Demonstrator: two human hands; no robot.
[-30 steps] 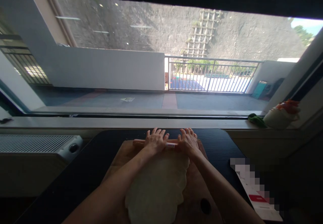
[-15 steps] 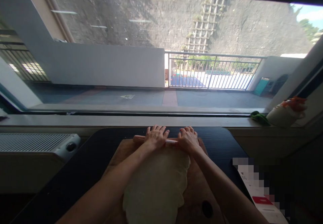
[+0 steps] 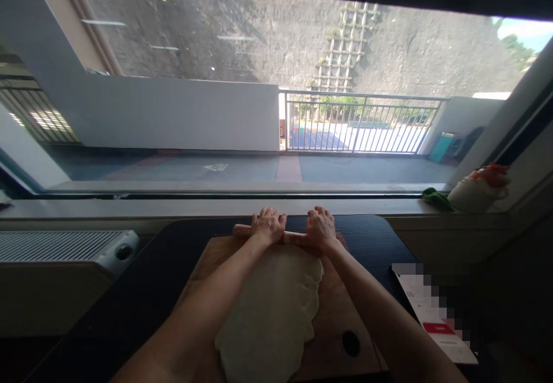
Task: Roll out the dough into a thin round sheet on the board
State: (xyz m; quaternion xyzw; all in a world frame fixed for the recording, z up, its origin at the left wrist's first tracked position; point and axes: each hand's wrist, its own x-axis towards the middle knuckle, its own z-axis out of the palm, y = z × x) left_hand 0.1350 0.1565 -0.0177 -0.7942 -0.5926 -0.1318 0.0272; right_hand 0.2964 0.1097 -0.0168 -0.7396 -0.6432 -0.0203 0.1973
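Observation:
A thin, pale sheet of dough point(image 3: 270, 314) with a wavy right edge stretches along a wooden cutting board point(image 3: 330, 337). Across its far end lies a wooden rolling pin point(image 3: 295, 238). My left hand point(image 3: 268, 224) presses on the pin's left part, palm down, fingers reaching past it toward the window. On the right part rests my right hand point(image 3: 321, 226), also palm down with its fingers extended over the pin. Neither hand is wrapped round the pin. The pin's middle shows between the hands; its right end is mostly hidden by my right hand.
The board lies on a dark table point(image 3: 166, 262) against a window sill point(image 3: 129, 207). A white radiator point(image 3: 73, 250) stands to the left. On the sill's right are a pale pot point(image 3: 470, 194) and a green item point(image 3: 437, 198). A printed card point(image 3: 436, 319) sits at the table's right.
Both hands and the rolling pin have shifted slightly farther away, toward the board's far edge. The whole view has also moved a little.

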